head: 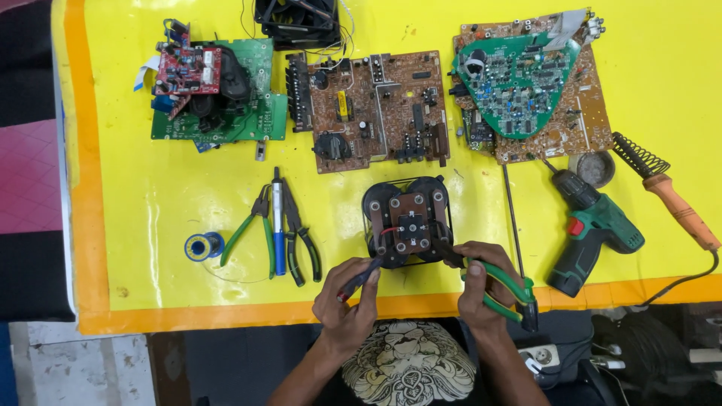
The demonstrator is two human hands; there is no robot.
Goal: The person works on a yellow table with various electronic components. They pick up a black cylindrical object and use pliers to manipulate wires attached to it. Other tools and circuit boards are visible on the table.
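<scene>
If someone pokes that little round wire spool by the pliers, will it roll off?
The solder spool looks to lie flat on the yellow table, so it would probably slide, not roll. It seems small, likely light. Its loose wire tail probably bends easily.
</scene>
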